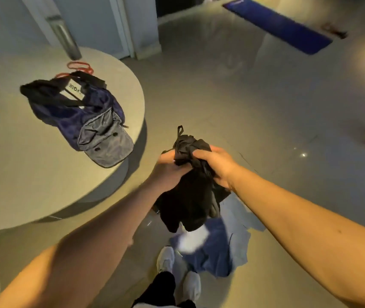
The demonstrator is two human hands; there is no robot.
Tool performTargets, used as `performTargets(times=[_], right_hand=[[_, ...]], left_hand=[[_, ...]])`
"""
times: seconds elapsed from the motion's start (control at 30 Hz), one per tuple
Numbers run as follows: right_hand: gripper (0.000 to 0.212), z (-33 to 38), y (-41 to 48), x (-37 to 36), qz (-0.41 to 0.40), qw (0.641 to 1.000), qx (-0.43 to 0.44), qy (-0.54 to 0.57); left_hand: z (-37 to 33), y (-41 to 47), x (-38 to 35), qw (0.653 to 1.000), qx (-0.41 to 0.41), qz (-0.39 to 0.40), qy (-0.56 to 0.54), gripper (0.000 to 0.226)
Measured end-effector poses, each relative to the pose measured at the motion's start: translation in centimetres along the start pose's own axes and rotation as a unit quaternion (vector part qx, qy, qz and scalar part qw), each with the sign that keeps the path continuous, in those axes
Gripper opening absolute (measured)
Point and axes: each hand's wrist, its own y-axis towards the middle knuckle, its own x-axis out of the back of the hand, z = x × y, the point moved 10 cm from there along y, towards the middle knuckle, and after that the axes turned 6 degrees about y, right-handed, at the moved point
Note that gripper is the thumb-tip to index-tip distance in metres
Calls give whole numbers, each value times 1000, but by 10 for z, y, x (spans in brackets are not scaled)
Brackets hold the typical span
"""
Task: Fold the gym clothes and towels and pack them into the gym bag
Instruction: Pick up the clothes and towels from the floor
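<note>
Gripping the black clothes by the bunched top, left hand and right hand both clamped so they hang loose; gym bag sits on the counter, left of them.

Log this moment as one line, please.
left hand and right hand hold black garment | gym bag on round table | blue clothes on floor

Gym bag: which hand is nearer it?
Left. The left hand grips the black garment on the side toward the gym bag; the right hand grips its far side.
</note>
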Motion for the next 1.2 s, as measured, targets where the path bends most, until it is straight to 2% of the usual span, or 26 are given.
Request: performTargets(times=[0.23,0.43,0.6,0.7,0.8,0.9,1.0,1.2], right_hand=[[19,71,-53,-124,128,988,64,-63],[23,119,-87,-253,219,961,108,-131],[24,149,-99,-351,274,943,137,-131],[23,172,-102,-424,311,928,155,-132],[24,191,-92,-500,331,916,180,-137],[24,200,-65,-579,333,911,196,-143],[29,205,-22,-663,328,911,195,-155],[34,223,58,-813,306,920,188,-154]], left_hand=[[-44,-80,131,991,-2,-133,4,17],[-64,-148,253,963,4,-268,34,12],[-69,-179,340,942,10,-332,41,3],[-70,-194,409,926,-2,-374,49,12],[-55,-197,481,910,-10,-412,50,14],[-22,-182,559,901,-3,-430,51,4],[24,-153,643,901,6,-432,41,15],[90,-96,800,903,8,-428,42,17]])
